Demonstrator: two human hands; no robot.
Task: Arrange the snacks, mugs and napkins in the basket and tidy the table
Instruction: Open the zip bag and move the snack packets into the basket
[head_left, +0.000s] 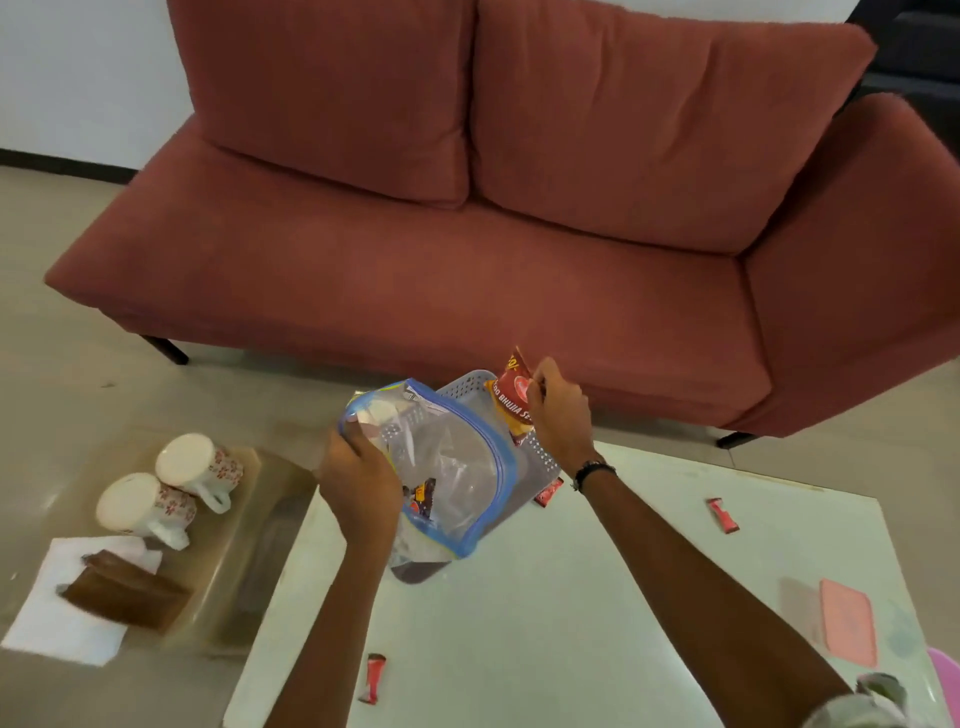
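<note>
- Nearest, a small red snack bar (375, 677) lies loose on the white table (545, 623), with two more (723, 514) (548, 491) farther back, none yet gathered
- At far left, on a lower glass surface, two floral mugs (171, 488) sit upside down beside a white napkin (62, 613) and a folded brown one (124, 592), all outside the basket
- The left hand (358, 483) grips the rim of a clear zip bag (452, 467), likely to hold it steady over the basket
- The right hand (558, 415) pinches a red-and-yellow snack packet (514, 400), standing it upright into the grey perforated basket (540, 457) at the table's far edge
- Beyond is a red sofa (467, 208)
</note>
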